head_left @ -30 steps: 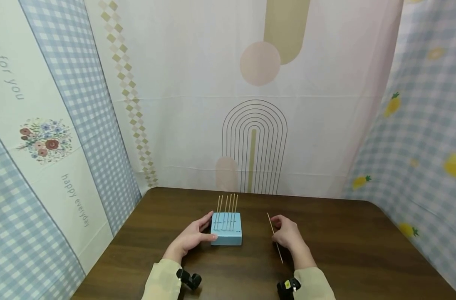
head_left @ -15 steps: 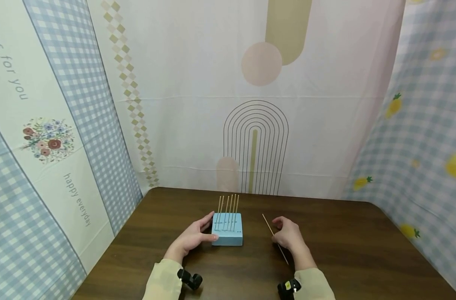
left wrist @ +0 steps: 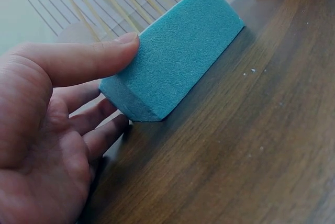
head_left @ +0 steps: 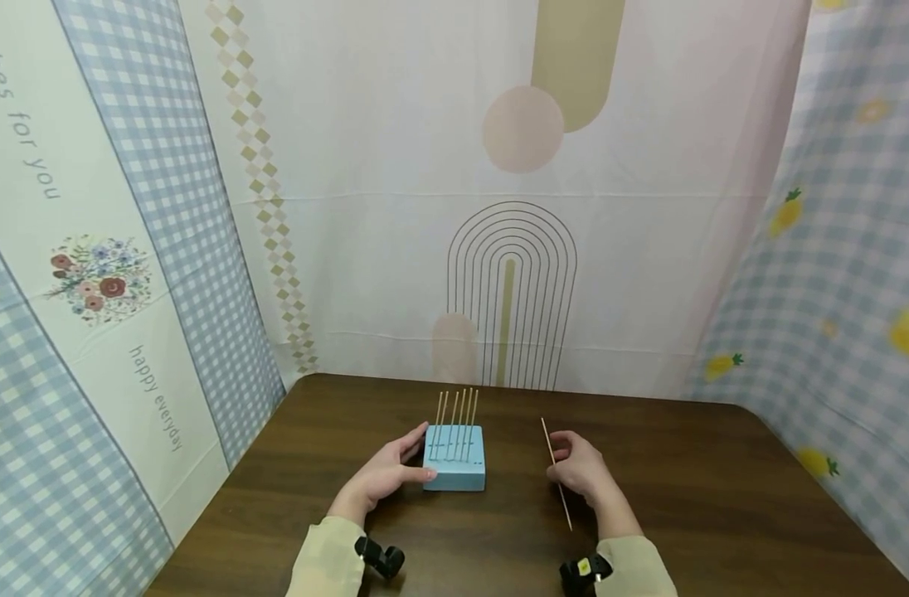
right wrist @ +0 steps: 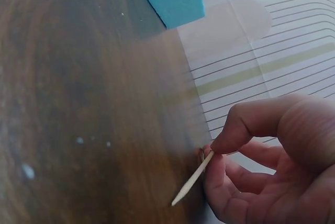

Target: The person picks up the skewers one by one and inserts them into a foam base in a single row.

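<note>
A light-blue foam block (head_left: 454,481) rests on the table, with several thin wooden skewers (head_left: 475,406) standing upright in its top. My left hand (head_left: 383,474) holds the block at its left side. In the left wrist view the thumb (left wrist: 104,59) presses one face of the block (left wrist: 183,46), and the other fingers lie at its end and behind. To the right of the block, apart from it, my right hand (head_left: 583,471) pinches a loose skewer (head_left: 565,507) between thumb and fingers. The pointed tip of this skewer (right wrist: 189,182) shows in the right wrist view.
Both hands work over a dark brown wooden table (head_left: 499,539). Small white crumbs (left wrist: 253,70) lie on it near the block. Patterned cloths hang behind (head_left: 380,249) and at the left (head_left: 208,332) and right (head_left: 835,290) sides.
In my right hand the skewer has swung: its far end tipped left, then came back right, and the hand shifted slightly right. My left hand and the block stay put.
</note>
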